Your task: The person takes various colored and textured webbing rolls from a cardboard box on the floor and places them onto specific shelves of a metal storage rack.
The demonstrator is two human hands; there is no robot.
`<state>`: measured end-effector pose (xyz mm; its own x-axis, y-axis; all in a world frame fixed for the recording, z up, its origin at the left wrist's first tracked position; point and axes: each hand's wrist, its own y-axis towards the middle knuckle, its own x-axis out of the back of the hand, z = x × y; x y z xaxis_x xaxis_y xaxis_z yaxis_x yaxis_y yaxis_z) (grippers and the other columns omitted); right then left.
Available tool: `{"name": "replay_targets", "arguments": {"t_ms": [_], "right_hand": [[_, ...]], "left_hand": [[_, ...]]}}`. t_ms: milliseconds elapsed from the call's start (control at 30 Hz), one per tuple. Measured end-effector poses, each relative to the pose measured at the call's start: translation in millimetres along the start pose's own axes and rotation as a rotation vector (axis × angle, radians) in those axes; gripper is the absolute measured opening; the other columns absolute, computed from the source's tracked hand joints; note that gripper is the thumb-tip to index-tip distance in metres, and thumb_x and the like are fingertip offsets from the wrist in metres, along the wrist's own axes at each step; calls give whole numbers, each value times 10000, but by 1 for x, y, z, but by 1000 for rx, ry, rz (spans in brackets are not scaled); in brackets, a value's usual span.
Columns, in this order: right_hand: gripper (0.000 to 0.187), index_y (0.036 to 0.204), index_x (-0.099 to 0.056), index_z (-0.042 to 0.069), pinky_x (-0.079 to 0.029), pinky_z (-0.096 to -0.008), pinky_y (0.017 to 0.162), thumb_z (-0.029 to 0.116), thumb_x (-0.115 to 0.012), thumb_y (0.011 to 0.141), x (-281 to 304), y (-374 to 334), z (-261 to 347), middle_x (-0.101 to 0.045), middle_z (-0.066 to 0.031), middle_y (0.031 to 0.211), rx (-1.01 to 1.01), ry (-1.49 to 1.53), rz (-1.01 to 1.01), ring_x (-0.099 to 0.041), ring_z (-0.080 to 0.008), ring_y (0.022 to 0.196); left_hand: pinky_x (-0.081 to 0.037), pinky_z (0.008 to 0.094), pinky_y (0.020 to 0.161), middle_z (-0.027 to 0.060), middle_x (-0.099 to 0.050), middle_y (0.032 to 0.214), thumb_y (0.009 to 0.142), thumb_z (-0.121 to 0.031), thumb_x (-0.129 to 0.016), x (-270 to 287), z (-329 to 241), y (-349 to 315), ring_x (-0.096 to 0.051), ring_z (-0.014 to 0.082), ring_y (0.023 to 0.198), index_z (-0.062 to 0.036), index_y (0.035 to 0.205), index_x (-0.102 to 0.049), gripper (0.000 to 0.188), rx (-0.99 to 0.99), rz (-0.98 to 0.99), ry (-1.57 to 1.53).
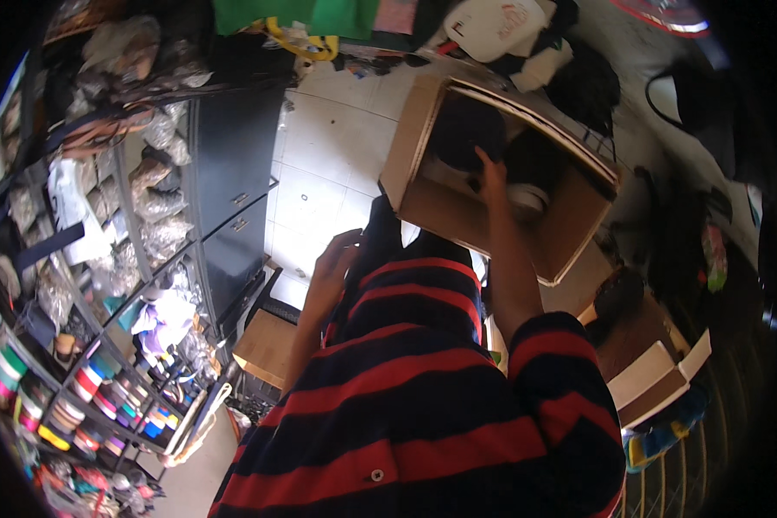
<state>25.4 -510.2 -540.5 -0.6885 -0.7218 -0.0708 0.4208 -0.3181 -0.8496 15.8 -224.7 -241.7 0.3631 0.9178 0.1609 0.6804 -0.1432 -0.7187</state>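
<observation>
An open cardboard box stands tilted in front of me. My right hand reaches into it, fingers closed on the edge of a dark, rounded item that looks like a cap. To the right of that hand lies another dark item, with a pale round thing below it; shadow hides their details. My left hand hangs beside my dark trousers at the box's left. Its fingers are loosely bent and apart, with nothing visible in them.
Shelves on the left hold plastic-wrapped goods and colourful ribbon rolls. A dark cabinet stands beside pale floor tiles. Another open carton is at the right, a brown box at lower left, and bags lie beyond.
</observation>
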Motion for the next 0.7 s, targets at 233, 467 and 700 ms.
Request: {"name": "replay_targets", "arguments": {"t_ms": [233,467,700], "right_hand": [[538,1276,-484,58,-404,-381,968,100,-703,786,35,-58,20,-475,-87,1291,-58,278,193,-466,-238,1167],[574,1225,-483,9,-430,-349,870,113,-749,727,55,-179,89,-585,-86,1129,453,-478,292,-570,-234,993],[349,936,-580,16,-488,-385,663,119,-750,648,-27,-273,205,-605,-194,798,921,-1103,878,-605,-376,757]], "left_hand": [[-422,317,929,133,-607,1096,965,-250,-465,-4,-9,7,-558,203,1050,-27,1221,-524,344,-82,-19,138],[-428,362,960,146,-541,1240,880,-178,-607,-12,-54,32,-538,250,1129,-58,1269,-502,421,-335,-31,200],[-325,401,1039,145,-468,1290,760,-268,-732,-22,-152,13,-410,303,1246,-106,1236,-516,548,-998,103,733]]}}
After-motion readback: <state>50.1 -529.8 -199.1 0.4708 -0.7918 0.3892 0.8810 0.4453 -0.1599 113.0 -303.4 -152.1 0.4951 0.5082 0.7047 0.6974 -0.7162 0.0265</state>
